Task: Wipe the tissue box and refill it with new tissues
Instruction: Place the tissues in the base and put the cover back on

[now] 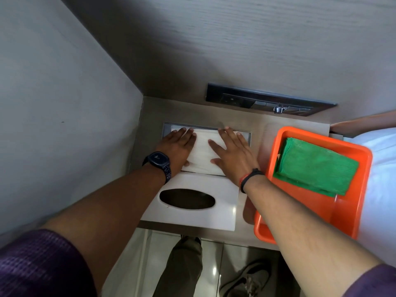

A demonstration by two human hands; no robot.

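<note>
While both hands, left hand (pixel 179 144) and right hand (pixel 232 154), press spread flat on the tissues (pixel 204 153), the orange tray (pixel 351 213) crowds rightward.

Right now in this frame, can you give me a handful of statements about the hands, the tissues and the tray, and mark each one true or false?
1. Both the left hand and the right hand lie flat on the white tissue stack. True.
2. The white lid with the oval slot is fitted over the tissues. False: it lies off the recess, on the counter nearer the person.
3. The green cloth lies folded in the orange tray. True.
4. The right hand is holding the green cloth. False: it rests open on the tissues, and the cloth lies untouched.
5. The orange tray sits left of the tissue stack. False: it is to the right.
</note>
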